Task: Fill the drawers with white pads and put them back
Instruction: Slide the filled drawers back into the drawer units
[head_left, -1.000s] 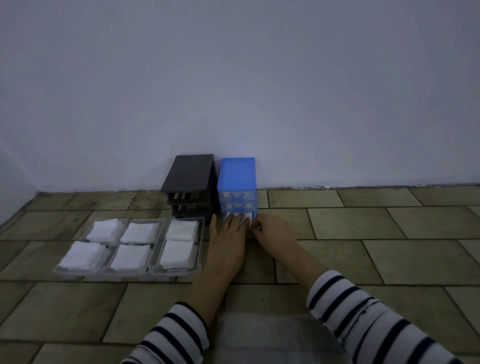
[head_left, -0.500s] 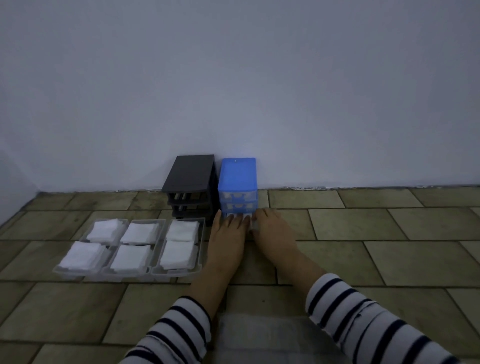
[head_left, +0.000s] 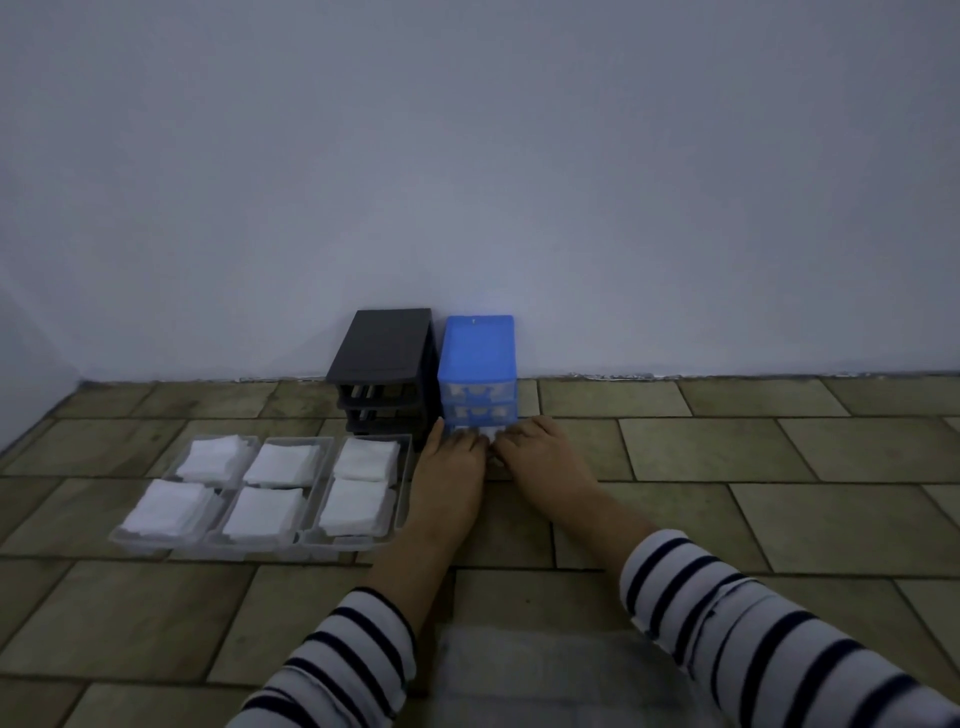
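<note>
- Our left hand (head_left: 451, 470) and right hand (head_left: 540, 457) both sit at the bottom drawer (head_left: 477, 431) of the blue cabinet (head_left: 478, 358); it lies straight ahead of our fingertips, long axis pointing at the wall.
- We cannot tell whether the fingers press it or pinch it.
- Three pad-filled drawers (head_left: 270, 493) wait on the floor, nearer our left hand, before the empty black cabinet (head_left: 387, 358).

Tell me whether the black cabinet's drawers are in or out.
Out. The black cabinet shows bare open slots, and three clear drawers filled with white pads lie on the floor beside it.
</note>
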